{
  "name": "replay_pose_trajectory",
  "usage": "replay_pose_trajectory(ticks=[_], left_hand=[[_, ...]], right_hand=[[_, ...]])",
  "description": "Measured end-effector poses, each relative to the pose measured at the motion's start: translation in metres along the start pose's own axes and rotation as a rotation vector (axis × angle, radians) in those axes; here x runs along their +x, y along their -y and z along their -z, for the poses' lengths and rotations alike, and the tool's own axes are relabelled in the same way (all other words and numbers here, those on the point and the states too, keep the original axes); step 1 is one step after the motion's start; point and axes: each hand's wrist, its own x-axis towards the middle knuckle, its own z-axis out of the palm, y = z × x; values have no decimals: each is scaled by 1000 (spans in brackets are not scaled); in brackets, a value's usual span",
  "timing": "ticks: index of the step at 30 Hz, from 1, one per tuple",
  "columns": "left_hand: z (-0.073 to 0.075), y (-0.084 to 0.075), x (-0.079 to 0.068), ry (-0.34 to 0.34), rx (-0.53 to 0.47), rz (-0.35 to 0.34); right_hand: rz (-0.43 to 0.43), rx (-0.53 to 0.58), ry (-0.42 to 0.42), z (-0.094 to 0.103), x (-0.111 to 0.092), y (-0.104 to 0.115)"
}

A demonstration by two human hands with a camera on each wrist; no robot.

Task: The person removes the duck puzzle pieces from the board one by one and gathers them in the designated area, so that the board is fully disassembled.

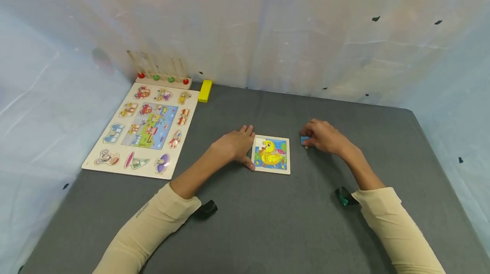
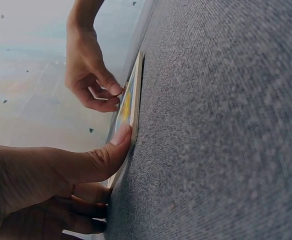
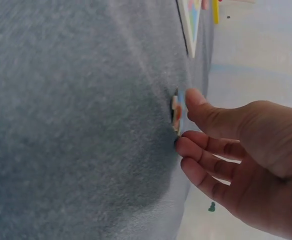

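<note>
I've got one square, pale-framed yellow-duck puzzle (image 1: 272, 157) on the grey cloth-covered table (image 1: 245, 223), left hand (image 1: 235, 144) spread along its left edge. Right of it, the right hand (image 1: 325, 136) seems to pinch one small blue puzzle piece (image 1: 304, 139); only the right wrist view shows me its orange patch, blurred. Head view alone: four round beads (image 1: 171, 79), two red, two green.

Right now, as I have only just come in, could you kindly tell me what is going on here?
A person is busy with a small duck puzzle on a grey table. The left hand rests at its left edge. The right hand has thumb and fingers at a small blue piece, apart from the puzzle; how firmly it grips is unclear. The puzzle's upper-left corner looks pale, as if missing a piece. A larger picture board lies to the left, untouched.
</note>
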Motion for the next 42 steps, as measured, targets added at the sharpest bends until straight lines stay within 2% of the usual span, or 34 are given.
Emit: replay_pose_trajectory(ticks=[6, 11, 17, 23, 28, 35, 42], left_hand=[[2, 3, 0, 6, 7, -5], [2, 4, 0, 0, 1, -7], [0, 3, 0, -5, -8, -2], [-1, 4, 0, -4, -9, -10], [0, 3, -1, 1, -16, -17], [1, 3, -1, -1, -12, -18], [2, 3, -2, 1, -14, -18]], right_hand=[[26, -16, -60, 5, 6, 7], [44, -26, -51, 4, 13, 25], [90, -55, 22, 0, 26, 57], [155, -57, 137, -14, 41, 75], [109, -90, 253, -21, 50, 84], [117, -136, 277, -20, 60, 84], [164, -201, 279, -22, 65, 81]])
